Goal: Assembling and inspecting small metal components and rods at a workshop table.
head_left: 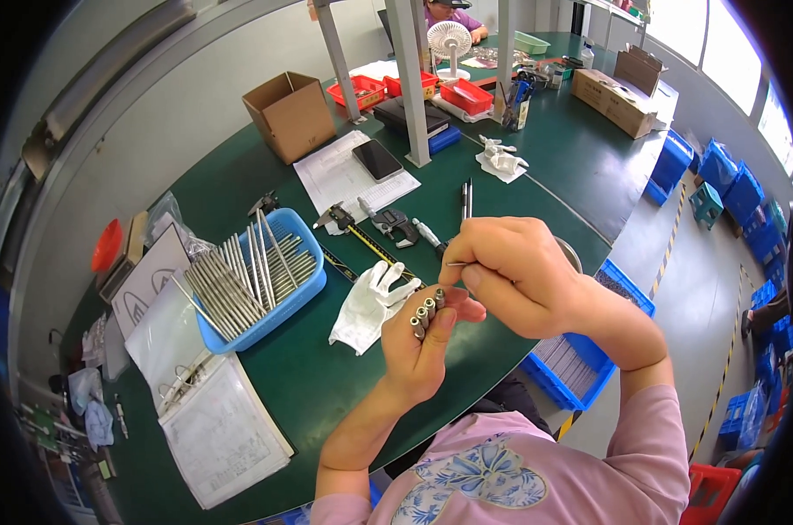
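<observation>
My left hand (411, 359) is closed around several metal rods (429, 306), their shiny round ends pointing up past the fingers. Just above those ends, my right hand (523, 278) pinches a thin metal pin (456, 263) between thumb and forefinger; the rest of the pin is hidden. A white glove (367, 304) lies on the green table left of my hands. Farther left, a light blue basket (278, 319) holds many loose metal rods (226, 293), some leaning upright. Behind the glove are a digital caliper (361, 236) and a micrometer (394, 226).
An open ring binder (217, 437) lies at the near left. Papers (322, 179) with a phone (377, 160), a cardboard box (291, 118) and metal posts (408, 79) stand farther back. Blue crates (571, 367) with rods are below the table's right edge. Another person (453, 16) sits far across.
</observation>
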The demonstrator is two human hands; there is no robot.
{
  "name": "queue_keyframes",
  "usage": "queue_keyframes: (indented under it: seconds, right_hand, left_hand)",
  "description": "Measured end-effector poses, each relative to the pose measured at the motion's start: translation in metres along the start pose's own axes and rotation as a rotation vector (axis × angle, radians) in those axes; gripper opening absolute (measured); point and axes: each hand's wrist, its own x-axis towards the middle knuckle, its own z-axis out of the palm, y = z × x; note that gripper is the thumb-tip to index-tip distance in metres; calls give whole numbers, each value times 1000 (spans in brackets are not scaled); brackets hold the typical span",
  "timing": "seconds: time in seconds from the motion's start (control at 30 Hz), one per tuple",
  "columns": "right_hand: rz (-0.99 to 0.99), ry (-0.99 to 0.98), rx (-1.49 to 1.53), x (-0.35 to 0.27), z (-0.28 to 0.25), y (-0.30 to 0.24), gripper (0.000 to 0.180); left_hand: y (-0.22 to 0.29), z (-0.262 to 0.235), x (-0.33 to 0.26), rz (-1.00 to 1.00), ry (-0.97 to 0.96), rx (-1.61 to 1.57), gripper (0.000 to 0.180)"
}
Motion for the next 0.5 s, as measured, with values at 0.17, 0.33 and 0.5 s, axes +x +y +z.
queue_keyframes:
  seconds: [0.17, 0.33, 0.5]
  right_hand:
    - [-179, 121, -218, 13, -11, -11, 16]
    - [-32, 77, 111, 16, -7, -13, 12]
    - [58, 44, 180, 14, -3, -13, 12]
  left_hand:
    - [-1, 0, -3, -38, 7, -38, 24]
    - [-3, -3, -3, -21, 4, 7, 23]
    - [0, -3, 0, 26, 6, 61, 23]
